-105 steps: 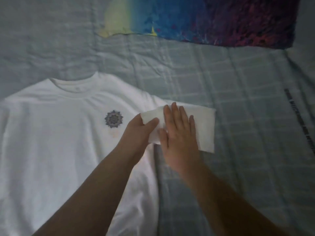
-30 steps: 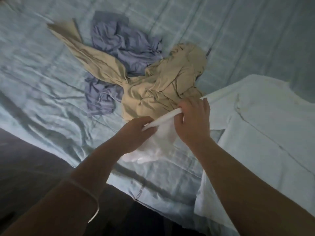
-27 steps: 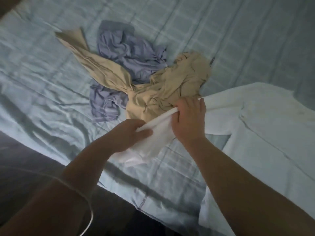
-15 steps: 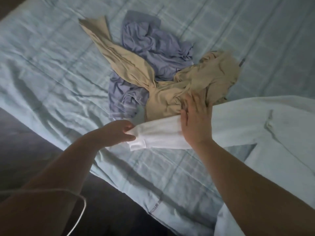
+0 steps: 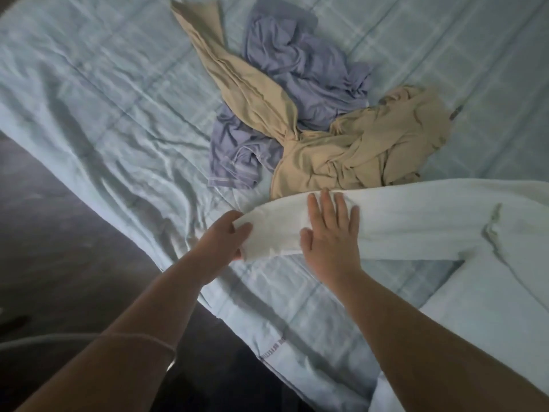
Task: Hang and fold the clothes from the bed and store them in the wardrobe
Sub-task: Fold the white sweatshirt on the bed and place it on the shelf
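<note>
Your left hand [image 5: 224, 237] pinches the white sleeve's [image 5: 276, 233] end; your right hand [image 5: 329, 233] lies flat on it, near tan [image 5: 341, 150] and purple [image 5: 300, 69] clothes.

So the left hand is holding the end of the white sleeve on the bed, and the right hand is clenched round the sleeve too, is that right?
Not quite. In the head view the left hand holds the end of the white sleeve on the bed, but the right hand lies flat on the sleeve, pressing it down, not clenched round it.
</note>
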